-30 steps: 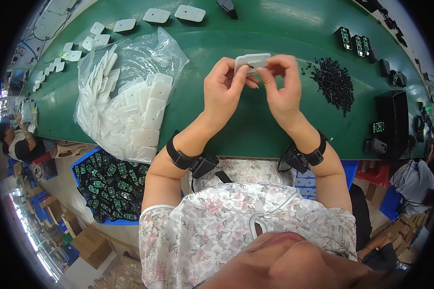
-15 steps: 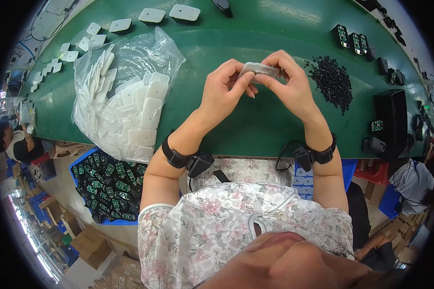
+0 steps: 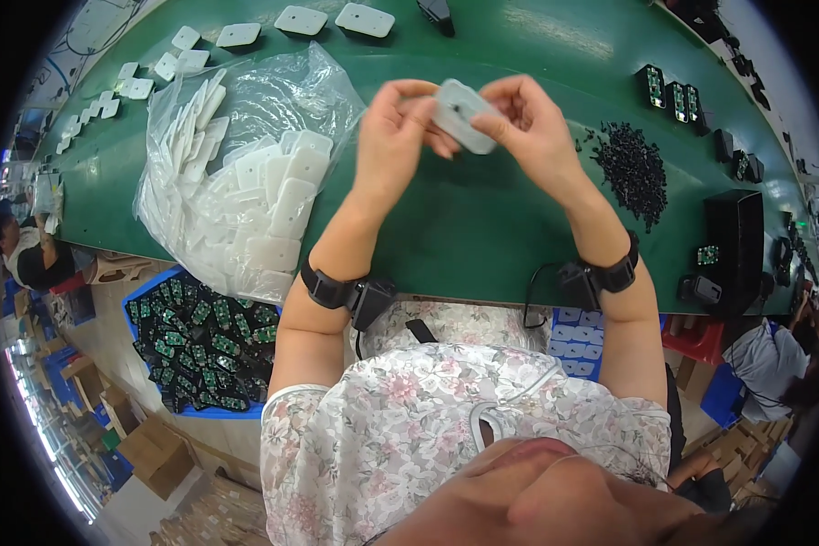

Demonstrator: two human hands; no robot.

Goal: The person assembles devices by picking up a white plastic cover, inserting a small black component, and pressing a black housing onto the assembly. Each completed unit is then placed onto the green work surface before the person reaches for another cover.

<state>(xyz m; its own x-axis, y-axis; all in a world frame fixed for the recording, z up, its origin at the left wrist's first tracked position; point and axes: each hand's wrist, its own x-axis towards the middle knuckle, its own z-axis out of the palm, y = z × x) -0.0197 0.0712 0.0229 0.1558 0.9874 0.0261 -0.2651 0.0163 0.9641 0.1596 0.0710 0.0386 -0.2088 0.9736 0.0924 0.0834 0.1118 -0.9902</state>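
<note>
Near: blue bin point(image 3: 211, 414) of circuit boards point(image 3: 196, 355), by the table point(image 3: 482, 241) edge. On table: clear bag point(image 3: 282, 91) of white plates point(image 3: 287, 205) left, heap of black parts point(image 3: 630, 168) right. Between, over table: left hand point(image 3: 393, 127) and right hand point(image 3: 530, 120), fingers of both gripping one tilted pale plate point(image 3: 460, 114). Far: white-topped cases point(image 3: 364, 20).

White plate point(image 3: 464, 115) has turned diagonally, broad face showing; left hand point(image 3: 393, 127) has shifted left.

Short-sleeved white top point(image 3: 409, 409) shows pink-grey floral print, keyhole opening point(image 3: 488, 431). Each forearm point(image 3: 362, 223) carries black strap point(image 3: 326, 289), boxy black module point(image 3: 371, 302); thin cable point(image 3: 530, 309) visible.
</note>
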